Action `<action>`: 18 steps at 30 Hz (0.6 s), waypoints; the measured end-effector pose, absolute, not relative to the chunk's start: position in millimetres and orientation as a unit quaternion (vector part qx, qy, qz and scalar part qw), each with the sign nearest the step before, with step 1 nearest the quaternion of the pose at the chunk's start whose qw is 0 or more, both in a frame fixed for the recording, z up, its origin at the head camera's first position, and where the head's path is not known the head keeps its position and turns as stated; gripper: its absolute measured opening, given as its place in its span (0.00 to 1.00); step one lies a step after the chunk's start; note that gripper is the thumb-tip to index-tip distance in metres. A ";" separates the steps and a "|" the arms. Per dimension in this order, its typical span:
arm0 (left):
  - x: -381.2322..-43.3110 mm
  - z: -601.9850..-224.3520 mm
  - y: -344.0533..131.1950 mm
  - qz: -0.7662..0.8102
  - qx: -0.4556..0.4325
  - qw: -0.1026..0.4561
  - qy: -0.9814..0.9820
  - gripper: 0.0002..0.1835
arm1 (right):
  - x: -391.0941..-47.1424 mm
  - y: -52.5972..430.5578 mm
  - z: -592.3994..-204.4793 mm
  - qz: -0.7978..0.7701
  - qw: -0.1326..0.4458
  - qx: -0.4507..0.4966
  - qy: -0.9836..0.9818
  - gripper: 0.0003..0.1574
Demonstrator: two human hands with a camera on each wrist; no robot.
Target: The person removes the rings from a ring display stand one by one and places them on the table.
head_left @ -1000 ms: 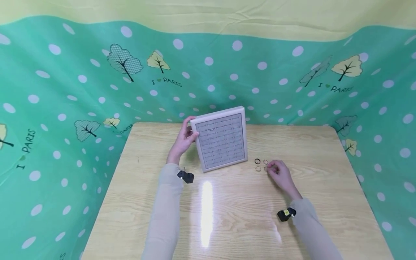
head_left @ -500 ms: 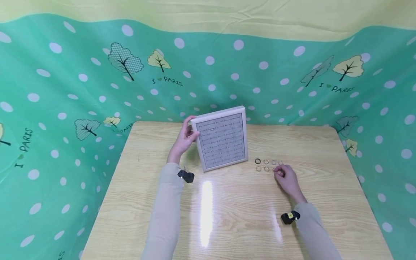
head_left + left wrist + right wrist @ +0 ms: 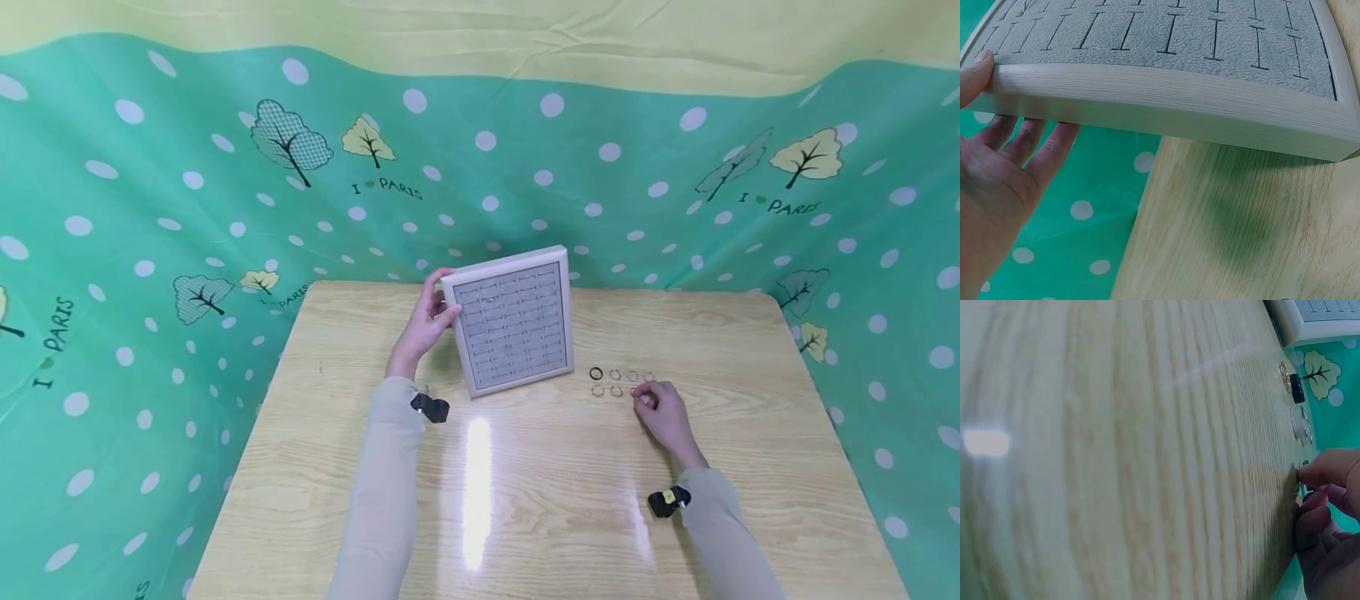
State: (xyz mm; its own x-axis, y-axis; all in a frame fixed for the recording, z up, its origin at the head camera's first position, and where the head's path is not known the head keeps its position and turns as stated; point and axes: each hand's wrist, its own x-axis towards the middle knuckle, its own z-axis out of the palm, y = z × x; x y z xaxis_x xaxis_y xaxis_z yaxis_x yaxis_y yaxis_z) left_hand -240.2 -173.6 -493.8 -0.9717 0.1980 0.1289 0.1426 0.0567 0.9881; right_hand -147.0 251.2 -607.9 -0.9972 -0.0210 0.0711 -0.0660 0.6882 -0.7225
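In the head view my left hand (image 3: pixel 424 327) grips the upper left edge of a white-framed ring display tray (image 3: pixel 567 325). Its lower edge rests on the table and its grey slotted face leans back. The left wrist view shows the thumb over the frame (image 3: pixel 1147 103) and the fingers beneath. One small ring (image 3: pixel 490 299) sits in an upper slot. Right of the tray, rings lie in two rows, among them a black ring (image 3: pixel 1297 389) and a gold-coloured ring (image 3: pixel 1284 376). My right hand (image 3: pixel 663 414) pinches a front-row ring at the table, mostly hidden by the fingertips.
The wooden table (image 3: pixel 555 500) carries a bright glare strip in front of the tray. A green dotted curtain (image 3: pixel 480 183) hangs close behind the table and along both sides. Each wrist wears a black camera, such as the right wrist camera (image 3: pixel 667 502).
My right hand has shifted right along the front row, uncovering more rings, and stays at the same spot over the last half second. The left hand and tray hold their position.
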 end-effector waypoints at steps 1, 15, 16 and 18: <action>-240.1 -493.8 -173.6 0.676 0.117 0.020 0.727 0.34 | -147.0 251.2 -608.0 0.394 0.028 0.024 -0.918 0.05; -239.7 -492.9 -172.2 0.681 0.122 0.018 0.721 0.33 | -143.1 250.7 -605.1 0.406 0.035 0.017 -0.913 0.05; -239.6 -492.5 -172.2 0.681 0.123 0.017 0.721 0.33 | -142.5 250.3 -604.2 0.411 0.037 0.017 -0.911 0.05; -239.5 -491.6 -172.5 0.682 0.123 0.018 0.721 0.33 | -141.4 249.1 -602.3 0.419 0.041 0.014 -0.907 0.06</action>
State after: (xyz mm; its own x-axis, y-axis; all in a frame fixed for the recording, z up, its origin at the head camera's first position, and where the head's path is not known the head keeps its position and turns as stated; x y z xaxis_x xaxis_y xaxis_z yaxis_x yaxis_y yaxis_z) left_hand -239.5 -172.5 -491.6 -0.9693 0.2019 0.1406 0.1517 0.0408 0.9876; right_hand -141.4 249.1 -602.3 -0.9963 0.0095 0.0853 -0.0588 0.6486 -0.7589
